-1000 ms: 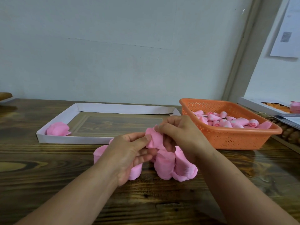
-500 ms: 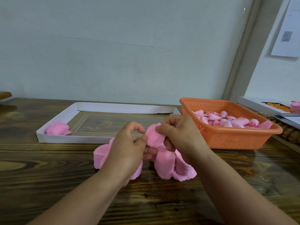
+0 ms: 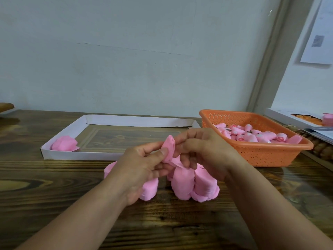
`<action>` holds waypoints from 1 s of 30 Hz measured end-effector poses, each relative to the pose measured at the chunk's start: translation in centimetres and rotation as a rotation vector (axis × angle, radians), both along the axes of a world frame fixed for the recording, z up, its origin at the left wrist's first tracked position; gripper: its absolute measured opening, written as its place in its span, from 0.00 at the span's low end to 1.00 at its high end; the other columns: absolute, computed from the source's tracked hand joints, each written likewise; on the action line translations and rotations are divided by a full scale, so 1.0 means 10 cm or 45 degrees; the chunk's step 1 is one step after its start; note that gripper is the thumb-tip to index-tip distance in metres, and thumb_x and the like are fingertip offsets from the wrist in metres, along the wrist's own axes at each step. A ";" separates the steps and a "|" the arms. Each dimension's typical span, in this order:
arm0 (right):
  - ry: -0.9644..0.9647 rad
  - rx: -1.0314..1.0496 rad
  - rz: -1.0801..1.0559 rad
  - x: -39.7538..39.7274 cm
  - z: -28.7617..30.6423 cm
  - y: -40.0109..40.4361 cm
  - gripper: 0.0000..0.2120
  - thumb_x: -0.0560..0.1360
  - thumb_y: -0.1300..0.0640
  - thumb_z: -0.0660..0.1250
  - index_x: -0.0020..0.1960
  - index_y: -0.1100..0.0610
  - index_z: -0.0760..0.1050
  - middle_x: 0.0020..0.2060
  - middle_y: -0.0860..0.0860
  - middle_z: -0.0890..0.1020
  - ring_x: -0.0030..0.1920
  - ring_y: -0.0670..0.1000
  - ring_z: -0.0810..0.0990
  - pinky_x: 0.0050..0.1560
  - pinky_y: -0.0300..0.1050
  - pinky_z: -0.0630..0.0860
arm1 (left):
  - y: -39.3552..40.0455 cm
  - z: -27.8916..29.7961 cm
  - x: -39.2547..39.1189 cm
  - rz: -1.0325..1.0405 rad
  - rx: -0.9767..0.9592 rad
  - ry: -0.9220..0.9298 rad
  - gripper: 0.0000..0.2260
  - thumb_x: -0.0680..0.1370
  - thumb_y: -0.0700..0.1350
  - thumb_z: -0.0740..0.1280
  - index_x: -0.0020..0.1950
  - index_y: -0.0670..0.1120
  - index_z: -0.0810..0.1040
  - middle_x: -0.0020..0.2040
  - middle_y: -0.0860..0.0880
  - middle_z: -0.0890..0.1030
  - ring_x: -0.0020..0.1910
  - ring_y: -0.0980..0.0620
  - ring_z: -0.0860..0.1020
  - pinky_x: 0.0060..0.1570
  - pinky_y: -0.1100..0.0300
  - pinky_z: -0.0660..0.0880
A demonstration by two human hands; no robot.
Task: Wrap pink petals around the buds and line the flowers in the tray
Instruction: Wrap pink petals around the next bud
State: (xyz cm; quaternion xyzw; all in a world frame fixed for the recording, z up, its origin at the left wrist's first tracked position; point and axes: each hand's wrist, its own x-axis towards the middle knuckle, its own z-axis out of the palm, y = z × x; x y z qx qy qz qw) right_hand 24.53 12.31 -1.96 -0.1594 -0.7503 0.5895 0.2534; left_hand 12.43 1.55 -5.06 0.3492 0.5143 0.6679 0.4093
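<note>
Since the earlier frame, left hand (image 3: 144,165) has uncurled its index finger and now pinches the pink petal (image 3: 169,147) by thumb. Right hand (image 3: 203,152) grips the same petal above the petal stacks (image 3: 187,186). One flower (image 3: 65,143) lies in the tray (image 3: 75,156).

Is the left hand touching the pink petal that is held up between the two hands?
Touching. The head view shows the left hand pinching the pink petal, its thumb pressed flat on the petal's lower edge.
</note>
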 end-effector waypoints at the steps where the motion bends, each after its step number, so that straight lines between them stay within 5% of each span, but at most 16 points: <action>1: -0.013 0.018 0.007 0.01 0.00 0.01 0.06 0.68 0.71 0.65 0.43 0.69 0.78 0.29 0.57 0.80 0.23 0.48 0.72 0.22 0.37 0.67 | -0.01 0.00 -0.02 -0.026 -0.010 -0.012 0.07 0.74 0.41 0.67 0.49 0.47 0.83 0.36 0.47 0.85 0.33 0.54 0.82 0.32 0.66 0.77; 10: 0.034 0.256 -0.187 -0.03 -0.03 -0.03 0.05 0.69 0.70 0.71 0.40 0.62 0.79 0.25 0.46 0.78 0.24 0.40 0.72 0.25 0.31 0.67 | -0.02 0.02 -0.07 -0.127 -0.047 -0.101 0.13 0.66 0.45 0.69 0.48 0.44 0.84 0.40 0.44 0.85 0.34 0.53 0.82 0.34 0.65 0.79; 16: 0.054 0.328 -0.261 -0.05 -0.03 -0.11 0.04 0.69 0.66 0.73 0.41 0.65 0.79 0.33 0.61 0.81 0.28 0.47 0.76 0.30 0.38 0.74 | -0.03 0.04 -0.08 -0.135 -0.050 -0.128 0.15 0.66 0.45 0.69 0.50 0.43 0.84 0.39 0.44 0.85 0.34 0.53 0.83 0.33 0.65 0.78; 21: 0.069 0.395 -0.394 -0.09 -0.07 -0.17 0.05 0.70 0.62 0.71 0.36 0.60 0.77 0.27 0.54 0.79 0.27 0.46 0.75 0.28 0.39 0.71 | -0.05 0.04 -0.07 -0.162 -0.039 -0.121 0.12 0.66 0.47 0.70 0.45 0.44 0.86 0.43 0.42 0.85 0.37 0.52 0.83 0.35 0.66 0.78; 30: 0.073 0.486 -0.469 -0.12 -0.09 -0.20 0.12 0.72 0.59 0.70 0.31 0.55 0.73 0.19 0.44 0.75 0.22 0.40 0.70 0.24 0.33 0.66 | -0.05 0.04 -0.05 -0.191 -0.058 -0.091 0.16 0.69 0.46 0.68 0.53 0.41 0.83 0.49 0.40 0.85 0.44 0.48 0.83 0.41 0.64 0.80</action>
